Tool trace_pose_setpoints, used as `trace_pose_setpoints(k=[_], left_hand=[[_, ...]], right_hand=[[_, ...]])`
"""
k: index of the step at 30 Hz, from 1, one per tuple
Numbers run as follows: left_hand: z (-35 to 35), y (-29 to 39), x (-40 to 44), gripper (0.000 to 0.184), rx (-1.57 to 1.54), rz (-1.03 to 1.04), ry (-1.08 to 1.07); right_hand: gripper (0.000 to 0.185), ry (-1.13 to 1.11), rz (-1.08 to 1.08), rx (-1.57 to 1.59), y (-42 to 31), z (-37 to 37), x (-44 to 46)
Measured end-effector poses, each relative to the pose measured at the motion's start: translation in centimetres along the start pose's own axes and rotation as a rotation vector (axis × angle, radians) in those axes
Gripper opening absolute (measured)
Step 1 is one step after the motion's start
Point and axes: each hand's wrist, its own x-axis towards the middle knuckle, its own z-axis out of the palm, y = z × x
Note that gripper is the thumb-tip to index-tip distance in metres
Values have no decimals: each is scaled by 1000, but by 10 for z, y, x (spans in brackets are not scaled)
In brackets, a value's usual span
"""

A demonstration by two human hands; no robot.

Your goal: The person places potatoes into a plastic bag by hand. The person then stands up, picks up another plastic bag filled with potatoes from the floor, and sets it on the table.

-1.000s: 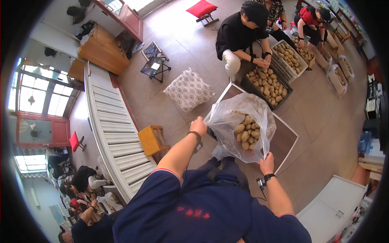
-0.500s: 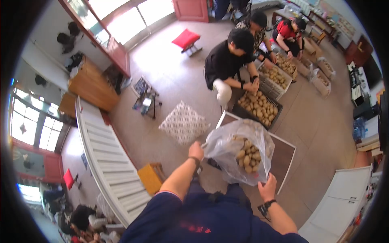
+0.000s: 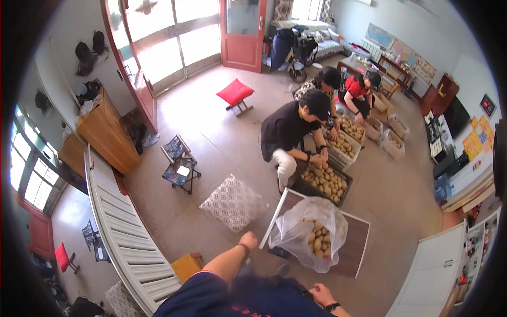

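Observation:
A clear plastic bag (image 3: 292, 231) of potatoes (image 3: 319, 242) rests on a low brown board with a white edge (image 3: 357, 240). Its mouth is open toward me. My left hand (image 3: 249, 241) is off the bag, left of it, fingers curled with nothing visible in them. Below the bag, close to my body, my right hand (image 3: 320, 294) is also apart from it, fingers loosely bent and holding nothing I can see. Just past the board stands a black crate (image 3: 344, 196) full of potatoes.
A seated person in black (image 3: 288, 127) works at the crate, with two more people behind beside other potato containers (image 3: 346, 150). A patterned cushion (image 3: 232, 203), a folding chair (image 3: 180, 169) and a red stool (image 3: 235, 93) are on the left. A white cabinet (image 3: 430, 264) stands right.
Both my hands have let go of the bag's edges and drawn back from it. The bag's rim has sagged inward. My view has tilted up, showing more of the room.

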Motion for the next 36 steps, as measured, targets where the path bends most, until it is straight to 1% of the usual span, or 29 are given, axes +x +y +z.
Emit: trace_pose_setpoints(k=[1,3,4,5,6,7,8,9,11,13,15,16,17,18,20,21,22,23,25,26,28,29,31,32,33,34,35,36], left_hand=[[0,-13,-6,23,-2,60,-9],[-18,-26,-32,25,60,42,-145],[-23,-39,-46,26,58,33,-155],[-30,-53,-58,28,62,24,-165],[-35,-70,-66,28,92,-78,-185],[-39,-87,-77,28,121,-182,-208],[-46,-101,-91,28,128,-217,-208],[-51,-112,-103,29,126,-249,-208],[-50,-141,-121,26,128,-285,-184],[-40,-167,-145,24,142,-344,-177],[-26,-191,-169,25,44,-387,-301],[-17,-201,-186,28,95,-174,-414],[-14,-204,-190,28,95,-193,-426],[-8,-205,-194,27,238,-99,-340],[12,-210,-218,27,511,98,-212],[-4,-192,-228,29,422,13,-269],[-22,-165,-237,31,258,-201,-305],[-26,-165,-237,33,60,-393,-281],[-68,-105,-244,33,-155,-524,-319],[-67,-119,-239,33,-149,-518,-335],[-60,-165,-230,35,28,-425,-341],[-64,-178,-223,35,26,-418,-350],[-78,-201,-209,38,121,-271,-477],[-92,-207,-204,38,121,-269,-490],[-110,-209,-193,38,45,-361,-497],[-124,-210,-186,39,-35,-455,-502],[-135,-215,-180,39,-42,-452,-510],[-148,-221,-175,38,-185,-572,-523]], right_hand=[[43,-48,148,101,33,8,11],[35,-164,395,177,5,-15,-2],[35,-173,378,181,18,-13,4],[34,-160,368,216,72,0,19],[32,-152,368,260,104,11,26],[32,-168,364,280,111,14,29],[31,-213,302,111,115,12,36],[31,-249,235,-67,114,7,43],[28,-257,249,-18,75,-8,50],[35,-307,372,79,62,-2,66],[32,-346,314,89,40,-3,86],[26,-315,257,137,29,-4,93],[20,-281,203,185,17,-3,100],[20,-267,167,199,4,-6,106],[20,-250,22,-5,9,2,131],[19,-294,33,52,-11,-6,127],[19,-325,80,67,-23,-10,127],[20,-287,58,121,-26,-8,125],[32,-242,169,170,-41,-7,115],[32,-233,183,174,-47,-4,111],[25,-252,274,150,-57,3,103],[25,-243,281,149,-61,9,100],[25,-297,446,177,-65,24,90],[28,-345,451,137,-54,38,90],[28,-338,461,138,-64,50,85],[29,-386,514,124,-74,62,81],[30,-433,565,109,-88,72,78],[38,-471,576,125,-102,85,74]])
